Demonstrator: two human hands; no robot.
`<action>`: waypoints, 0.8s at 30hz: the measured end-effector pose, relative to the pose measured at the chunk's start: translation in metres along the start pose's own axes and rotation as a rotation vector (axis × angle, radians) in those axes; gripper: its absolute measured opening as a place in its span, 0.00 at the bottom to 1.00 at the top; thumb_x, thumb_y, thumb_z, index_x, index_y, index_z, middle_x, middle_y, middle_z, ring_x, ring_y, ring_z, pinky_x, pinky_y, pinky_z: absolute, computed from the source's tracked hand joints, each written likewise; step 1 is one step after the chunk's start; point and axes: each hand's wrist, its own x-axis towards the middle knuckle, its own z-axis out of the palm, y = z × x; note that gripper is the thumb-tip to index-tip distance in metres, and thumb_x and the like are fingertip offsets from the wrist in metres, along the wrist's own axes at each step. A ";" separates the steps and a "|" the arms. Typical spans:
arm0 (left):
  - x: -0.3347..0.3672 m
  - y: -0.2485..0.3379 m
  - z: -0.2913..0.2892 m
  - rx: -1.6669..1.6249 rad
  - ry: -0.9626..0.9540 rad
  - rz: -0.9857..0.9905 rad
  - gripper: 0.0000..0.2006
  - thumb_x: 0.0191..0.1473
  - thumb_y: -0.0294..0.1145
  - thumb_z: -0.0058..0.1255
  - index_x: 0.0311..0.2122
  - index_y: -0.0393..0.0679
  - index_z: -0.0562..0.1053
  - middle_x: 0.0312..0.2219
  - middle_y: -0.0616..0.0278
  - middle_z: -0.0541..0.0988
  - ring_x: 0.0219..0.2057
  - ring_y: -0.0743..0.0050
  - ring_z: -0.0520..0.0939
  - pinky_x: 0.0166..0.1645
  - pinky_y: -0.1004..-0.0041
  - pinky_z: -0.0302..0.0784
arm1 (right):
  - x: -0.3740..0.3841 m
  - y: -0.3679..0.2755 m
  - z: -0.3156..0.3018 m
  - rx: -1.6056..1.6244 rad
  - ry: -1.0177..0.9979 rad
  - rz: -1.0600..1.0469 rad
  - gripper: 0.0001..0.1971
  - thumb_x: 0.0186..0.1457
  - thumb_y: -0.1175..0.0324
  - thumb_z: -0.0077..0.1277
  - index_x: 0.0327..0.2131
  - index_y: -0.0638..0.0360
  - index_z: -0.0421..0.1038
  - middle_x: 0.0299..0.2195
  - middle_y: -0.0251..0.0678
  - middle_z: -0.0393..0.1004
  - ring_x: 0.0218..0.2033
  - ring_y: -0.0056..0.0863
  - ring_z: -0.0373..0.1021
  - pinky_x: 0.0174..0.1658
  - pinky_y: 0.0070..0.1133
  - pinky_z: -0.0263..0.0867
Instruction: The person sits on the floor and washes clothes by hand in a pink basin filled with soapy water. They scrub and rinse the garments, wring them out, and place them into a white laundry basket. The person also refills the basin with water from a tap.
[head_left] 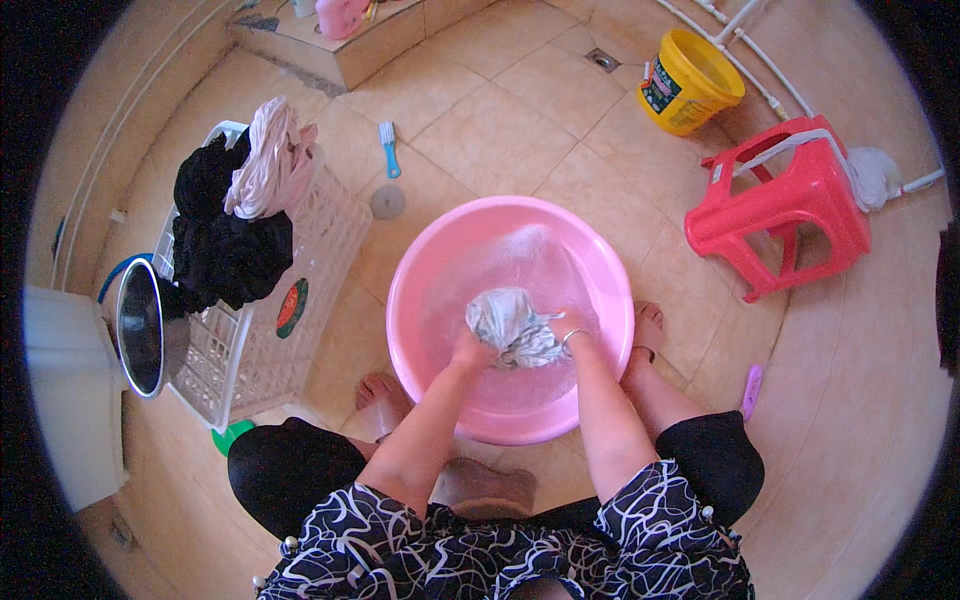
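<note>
A round pink basin stands on the floor between my feet, with sudsy water in it. Inside it, a wet, pale grey-white cloth is bunched up near the middle. My left hand is closed on the lower left side of this cloth, its fingers partly hidden by the fabric. On the other side my right hand, with a bracelet at the wrist, grips the cloth's right end. Pale foam lies on the water at the far side of the basin.
To the left is a white plastic basket piled with black clothes and a pale pink garment, a metal bowl beside it. Beyond the basin lies a blue brush. A red stool and yellow bucket stand right.
</note>
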 end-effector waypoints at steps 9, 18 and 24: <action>0.007 -0.117 0.023 0.456 -0.149 -0.049 0.18 0.35 0.30 0.48 0.37 0.38 0.65 0.33 0.56 0.72 0.35 0.63 0.72 0.38 0.69 0.67 | -0.056 -0.030 0.042 -0.346 -0.115 -0.246 0.25 0.38 0.62 0.46 0.44 0.59 0.57 0.35 0.50 0.65 0.38 0.40 0.63 0.41 0.26 0.59; -0.002 0.021 -0.022 -1.315 -0.064 -0.686 0.12 0.46 0.32 0.36 0.34 0.36 0.66 0.28 0.57 0.72 0.28 0.62 0.73 0.32 0.63 0.69 | -0.125 -0.120 0.031 0.369 -0.176 -0.518 0.17 0.35 0.68 0.50 0.33 0.59 0.63 0.28 0.43 0.68 0.30 0.36 0.66 0.33 0.24 0.62; -0.004 0.018 -0.040 -1.286 -0.138 -0.635 0.12 0.46 0.32 0.36 0.34 0.36 0.66 0.28 0.56 0.72 0.28 0.62 0.73 0.32 0.64 0.69 | -0.156 -0.162 0.022 0.205 0.074 -0.760 0.14 0.38 0.61 0.50 0.28 0.57 0.65 0.25 0.43 0.68 0.29 0.39 0.66 0.31 0.27 0.61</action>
